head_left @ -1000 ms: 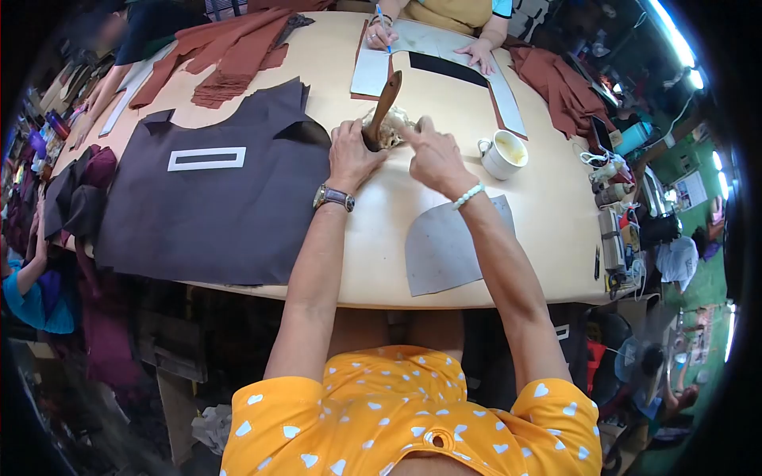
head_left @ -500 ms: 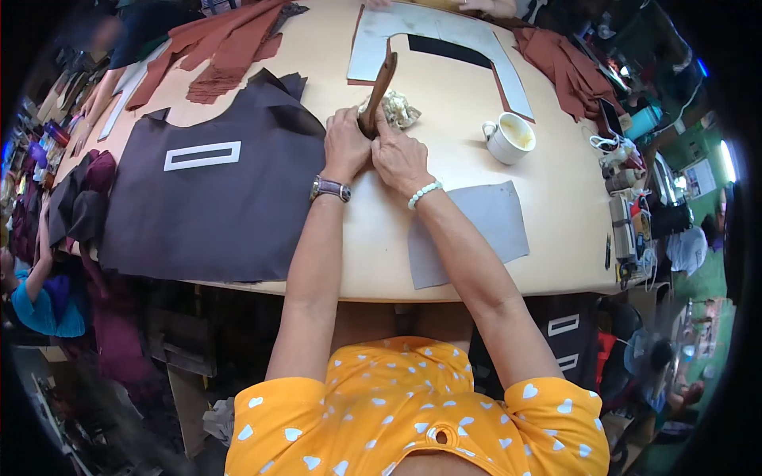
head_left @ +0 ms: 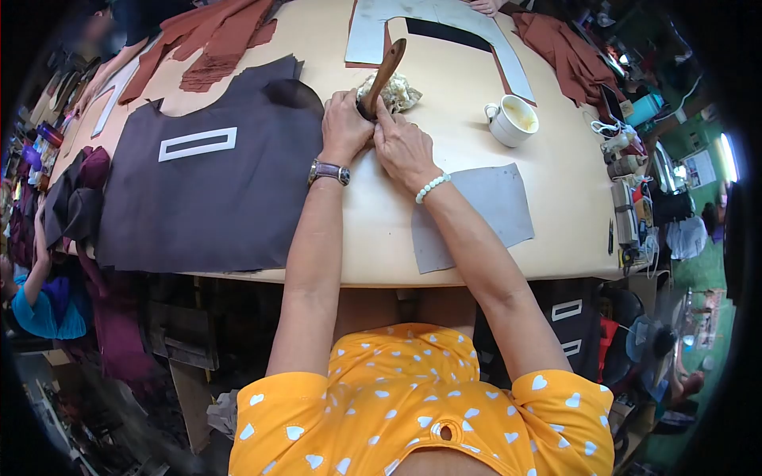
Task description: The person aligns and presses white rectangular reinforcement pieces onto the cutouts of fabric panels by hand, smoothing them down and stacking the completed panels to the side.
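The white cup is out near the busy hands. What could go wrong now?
The right hand might bump the open white cup and spill anything inside. The right forearm crosses over the grey piece, so it could drag it. The leaning wooden handle might tip if let go.

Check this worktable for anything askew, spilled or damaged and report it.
The dark fabric curls over at its upper right, while most of it lies flat. Beyond the hands, a crumpled pale wad looks untidy beside the wooden handle. No spill shows around the white cup.
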### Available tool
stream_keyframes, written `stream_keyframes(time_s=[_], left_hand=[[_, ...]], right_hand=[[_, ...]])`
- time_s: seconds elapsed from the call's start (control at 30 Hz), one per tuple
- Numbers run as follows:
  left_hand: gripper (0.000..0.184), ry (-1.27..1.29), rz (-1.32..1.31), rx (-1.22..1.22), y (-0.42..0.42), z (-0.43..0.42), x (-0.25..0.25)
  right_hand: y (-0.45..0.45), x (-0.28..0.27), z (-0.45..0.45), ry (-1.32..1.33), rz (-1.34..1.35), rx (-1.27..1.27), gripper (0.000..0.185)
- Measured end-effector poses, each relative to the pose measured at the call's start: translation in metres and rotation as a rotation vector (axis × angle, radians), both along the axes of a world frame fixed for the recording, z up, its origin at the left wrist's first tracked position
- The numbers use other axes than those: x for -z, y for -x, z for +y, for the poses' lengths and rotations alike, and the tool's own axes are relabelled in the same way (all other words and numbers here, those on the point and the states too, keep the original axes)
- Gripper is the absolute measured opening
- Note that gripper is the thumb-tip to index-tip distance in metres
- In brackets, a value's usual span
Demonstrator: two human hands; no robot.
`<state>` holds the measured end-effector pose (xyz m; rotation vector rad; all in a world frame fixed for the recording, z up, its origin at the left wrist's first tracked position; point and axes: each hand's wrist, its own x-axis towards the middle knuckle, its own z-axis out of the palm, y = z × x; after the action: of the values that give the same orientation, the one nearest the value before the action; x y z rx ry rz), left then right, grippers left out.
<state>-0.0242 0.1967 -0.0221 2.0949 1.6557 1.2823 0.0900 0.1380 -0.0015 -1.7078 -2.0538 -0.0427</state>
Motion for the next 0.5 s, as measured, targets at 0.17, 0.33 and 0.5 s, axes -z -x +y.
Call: stream_keyframes(time_s=[0.17,0.33,0.5], left_hand=[[0.042,0.019,0.023,0.005,0.000,-0.003,-0.005],[0.047,0.057,0.033,-0.015,-0.001,-0.005,-0.008],[0.058,0.015,0.055,0.011,0.001,-0.007,-0.006]], right_hand=[[-0.001,0.004,-0.004,-0.032,0.018,-0.020,0.049],[-0.002,0.006,-0.006,-0.010,0.093,0.003,0.043],[-0.021,-0.015,0.000,0.256,0.456,-0.043,0.044]])
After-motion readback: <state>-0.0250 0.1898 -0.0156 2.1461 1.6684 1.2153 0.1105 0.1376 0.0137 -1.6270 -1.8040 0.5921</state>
